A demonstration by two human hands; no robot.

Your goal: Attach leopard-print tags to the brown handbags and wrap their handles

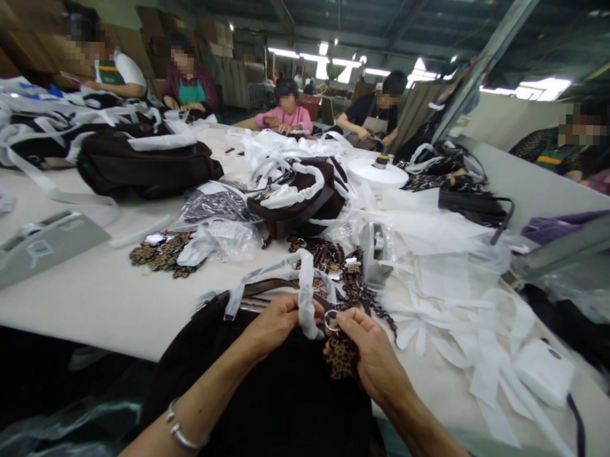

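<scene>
A dark handbag [259,393] stands upright against the near table edge, its handles [307,292] wrapped in white tissue. My right hand [364,340] pinches a silver key ring [330,319], from which a leopard-print charm [342,356] hangs in front of the bag. My left hand [276,321] is closed by the base of the wrapped handle, next to the ring; what its fingertips hold is hidden behind the paper. Just beyond the bag lie chains and more leopard-print charms [353,277].
Another pile of leopard-print charms [167,254] lies to the left by clear plastic bags. Wrapped dark bags [147,163] crowd the table behind. Tape dispensers [377,254], a white paper roll [377,172] and white strips [461,327] spread rightward. Several people work around the table.
</scene>
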